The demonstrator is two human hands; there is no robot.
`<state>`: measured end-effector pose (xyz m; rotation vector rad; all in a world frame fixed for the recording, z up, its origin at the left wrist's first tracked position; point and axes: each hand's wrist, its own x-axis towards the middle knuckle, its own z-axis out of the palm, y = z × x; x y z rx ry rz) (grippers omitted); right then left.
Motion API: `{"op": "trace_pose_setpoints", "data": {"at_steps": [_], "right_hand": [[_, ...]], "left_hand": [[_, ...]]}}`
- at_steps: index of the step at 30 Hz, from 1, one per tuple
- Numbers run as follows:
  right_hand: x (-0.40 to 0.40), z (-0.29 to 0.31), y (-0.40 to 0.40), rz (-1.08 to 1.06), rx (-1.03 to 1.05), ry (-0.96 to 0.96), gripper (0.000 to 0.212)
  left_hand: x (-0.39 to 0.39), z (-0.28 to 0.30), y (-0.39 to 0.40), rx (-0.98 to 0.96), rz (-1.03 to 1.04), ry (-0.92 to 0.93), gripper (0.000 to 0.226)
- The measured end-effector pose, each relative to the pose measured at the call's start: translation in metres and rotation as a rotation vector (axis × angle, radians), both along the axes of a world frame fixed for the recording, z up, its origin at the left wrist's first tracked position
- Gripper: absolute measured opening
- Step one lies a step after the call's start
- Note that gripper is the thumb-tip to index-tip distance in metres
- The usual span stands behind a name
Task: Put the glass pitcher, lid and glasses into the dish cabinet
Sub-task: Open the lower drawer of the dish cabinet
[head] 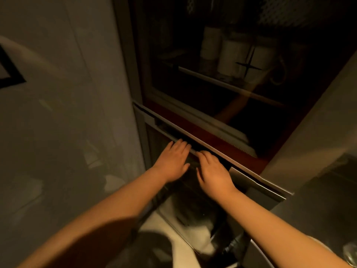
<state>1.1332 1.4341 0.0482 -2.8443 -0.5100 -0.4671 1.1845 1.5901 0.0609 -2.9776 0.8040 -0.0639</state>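
Observation:
A tall dish cabinet fills the middle of the head view. Its lower door has a long grey top edge running from upper left to lower right and stands slightly ajar. My left hand and my right hand lie side by side on that edge, fingertips hooked over the rim. Behind the glass of the upper compartment, pale mugs stand on a shelf. A glass object shows at the bottom right corner, partly cut off. The pitcher and lid are not in sight.
A plain grey wall stands to the left of the cabinet. A grey panel rises on the right. A white rounded surface lies below my arms, near the floor. The scene is dim.

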Motion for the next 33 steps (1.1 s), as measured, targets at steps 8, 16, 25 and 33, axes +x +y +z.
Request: {"op": "trace_pose_setpoints", "data": {"at_steps": [8, 16, 25, 33], "right_hand": [[-0.008, -0.01, 0.046, -0.355, -0.032, -0.019, 0.07], [-0.004, -0.008, 0.074, -0.571, 0.074, 0.026, 0.064], [0.0, -0.001, 0.078, -0.629, 0.105, 0.061, 0.06], [-0.002, -0.004, 0.072, -0.583, 0.125, 0.035, 0.063]], "left_hand": [[0.009, 0.0, 0.017, -0.042, -0.182, -0.018, 0.069], [0.013, 0.003, 0.018, -0.04, -0.23, -0.009, 0.068], [0.016, 0.003, 0.021, -0.068, -0.257, 0.007, 0.068], [0.01, 0.006, 0.015, -0.032, -0.203, -0.003, 0.069]]}}
